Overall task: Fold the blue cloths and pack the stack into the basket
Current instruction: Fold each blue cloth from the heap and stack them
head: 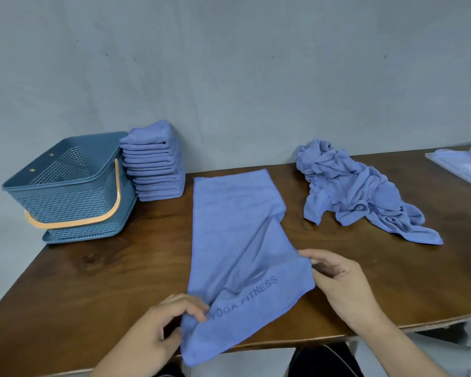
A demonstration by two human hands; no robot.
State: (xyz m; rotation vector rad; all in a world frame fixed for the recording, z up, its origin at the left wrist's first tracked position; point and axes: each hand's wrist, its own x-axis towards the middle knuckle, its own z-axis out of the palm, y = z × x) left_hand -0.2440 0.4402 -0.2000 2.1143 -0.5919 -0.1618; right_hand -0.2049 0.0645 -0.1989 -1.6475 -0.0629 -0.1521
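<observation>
A blue towel (237, 240) lettered YOGA FITNESS is being spread lengthwise on a wooden table (93, 281), with its near end hanging slightly over the edge. Its near left edge is being pinched by the left hand (158, 330). Its right edge is being pinched between the thumb and fingertips of the right hand (343, 284), seemingly so the cloth can be pulled flat for folding. A tall stack of folded cloths (154, 164) is being kept just beside the blue basket (65, 186) at far left, probably ready for packing. A crumpled heap of unfolded cloths (359, 191) is lying at right, apparently awaiting folding.
</observation>
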